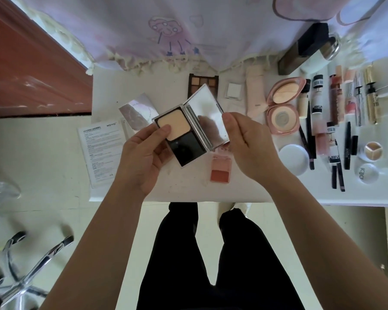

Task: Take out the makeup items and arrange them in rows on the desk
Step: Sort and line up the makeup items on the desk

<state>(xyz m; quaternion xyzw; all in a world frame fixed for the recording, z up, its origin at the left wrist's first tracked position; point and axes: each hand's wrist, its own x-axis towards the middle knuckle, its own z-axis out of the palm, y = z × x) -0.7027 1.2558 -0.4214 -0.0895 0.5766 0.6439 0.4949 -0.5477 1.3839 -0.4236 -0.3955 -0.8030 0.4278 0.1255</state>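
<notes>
Open powder compact (188, 130) held up over the middle of the table (188, 191), just above a small blush palette (220, 170). The left hand (141, 153) curls its fingers round the base, thumb on the powder; the right hand (249, 142) has its fingers pinching the mirrored lid's right edge.

Open compact (188, 130) above desk (188, 189) centre, leaflet (96, 151) left, palette (202, 82) behind — bottles (317, 97) in rows far right

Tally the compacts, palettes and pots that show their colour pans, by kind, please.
Open compacts: 2, square compact held, pink compact
Palettes: 2, eyeshadow palette, blush palette
Three-shade pot: 1
Total: 5
</notes>
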